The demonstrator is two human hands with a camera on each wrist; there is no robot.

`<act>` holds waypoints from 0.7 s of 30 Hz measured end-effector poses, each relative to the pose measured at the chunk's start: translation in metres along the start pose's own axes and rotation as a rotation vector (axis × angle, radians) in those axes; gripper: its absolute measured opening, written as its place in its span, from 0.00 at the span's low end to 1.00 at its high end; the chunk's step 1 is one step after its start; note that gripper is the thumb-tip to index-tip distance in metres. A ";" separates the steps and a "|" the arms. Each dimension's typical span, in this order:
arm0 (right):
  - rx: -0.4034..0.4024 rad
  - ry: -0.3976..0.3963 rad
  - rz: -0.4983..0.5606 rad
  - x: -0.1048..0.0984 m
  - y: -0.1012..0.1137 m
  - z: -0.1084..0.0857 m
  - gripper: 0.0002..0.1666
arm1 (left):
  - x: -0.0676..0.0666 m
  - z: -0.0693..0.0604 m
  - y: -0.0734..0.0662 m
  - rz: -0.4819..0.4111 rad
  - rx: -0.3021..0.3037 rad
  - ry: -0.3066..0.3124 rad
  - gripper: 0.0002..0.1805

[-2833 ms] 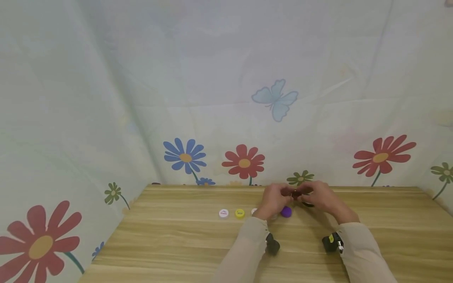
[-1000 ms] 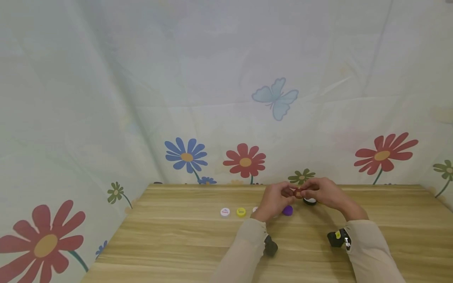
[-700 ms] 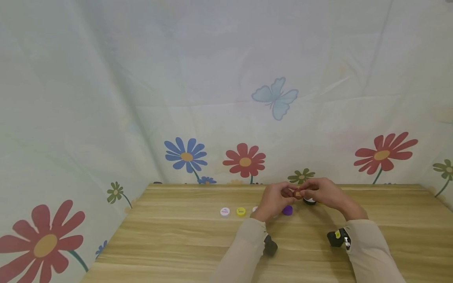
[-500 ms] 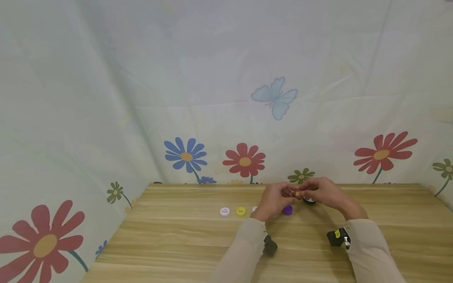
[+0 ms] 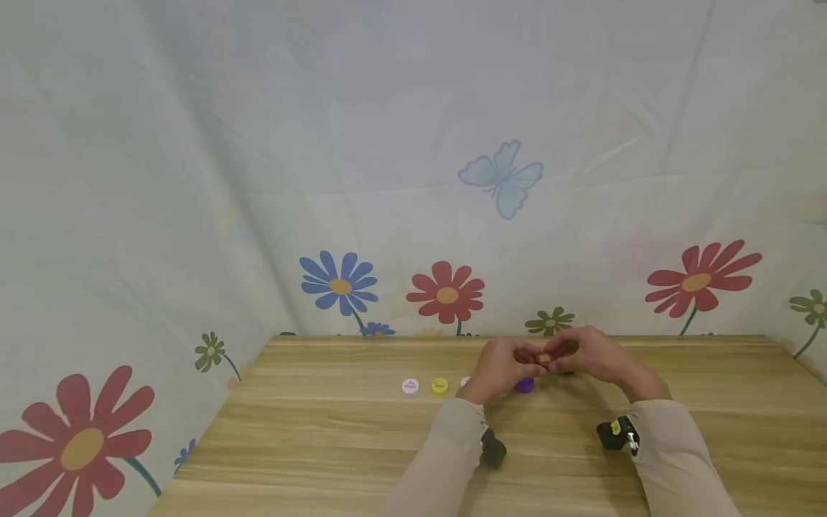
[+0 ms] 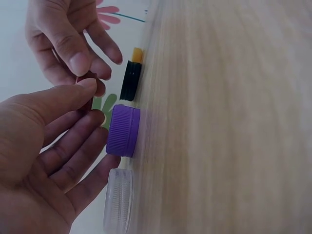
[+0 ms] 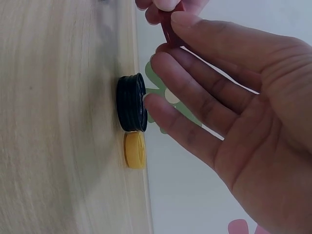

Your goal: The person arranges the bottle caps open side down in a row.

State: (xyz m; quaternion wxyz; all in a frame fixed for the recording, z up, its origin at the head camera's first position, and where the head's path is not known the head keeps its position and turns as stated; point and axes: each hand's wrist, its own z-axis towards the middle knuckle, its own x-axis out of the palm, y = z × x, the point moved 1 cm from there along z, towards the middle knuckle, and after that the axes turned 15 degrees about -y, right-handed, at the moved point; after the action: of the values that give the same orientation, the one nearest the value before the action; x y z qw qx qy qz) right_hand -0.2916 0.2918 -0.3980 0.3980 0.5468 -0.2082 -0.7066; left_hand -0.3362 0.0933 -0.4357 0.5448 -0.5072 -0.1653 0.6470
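In the head view a small dark red cap (image 5: 544, 358) with a pale gold mark is held between my two hands, near the far edge of the table. My left hand (image 5: 504, 368) pinches it from one side with thumb and forefinger. From the other side my right hand (image 5: 593, 357) pinches it, the remaining fingers spread loosely in the right wrist view. Just below the fingers stands a purple ribbed bottle cap (image 6: 123, 131). A black cap (image 7: 131, 102) lies under my right hand, mostly covered in the head view. Beside it is a yellow-orange cap (image 7: 135, 150).
A row of caps runs leftward on the wooden table (image 5: 310, 431): a clear cap (image 6: 118, 201), a partly hidden white one (image 5: 465, 382), a yellow one (image 5: 440, 386) and a white one with print (image 5: 410, 386). A flowered cloth (image 5: 388, 179) hangs behind the table.
Since the oldest frame my right wrist has shifted right, and the red cap's marked face has come into view. In the last half second, the fingers dipped slightly, covering more of the black cap.
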 end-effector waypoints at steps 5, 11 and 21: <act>-0.009 0.009 -0.002 0.000 -0.001 0.000 0.13 | 0.000 0.000 0.000 0.025 0.017 0.021 0.15; 0.000 0.029 0.012 0.000 -0.002 -0.001 0.12 | 0.002 0.000 0.001 0.019 0.015 0.024 0.15; -0.005 0.060 0.006 0.003 -0.003 -0.002 0.10 | 0.003 -0.001 0.002 0.070 -0.003 0.053 0.13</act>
State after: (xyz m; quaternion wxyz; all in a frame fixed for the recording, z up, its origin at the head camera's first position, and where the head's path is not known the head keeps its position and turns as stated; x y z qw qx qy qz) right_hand -0.2912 0.2916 -0.4024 0.4074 0.5663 -0.1960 -0.6891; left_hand -0.3360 0.0946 -0.4386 0.5251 -0.5307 -0.1340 0.6516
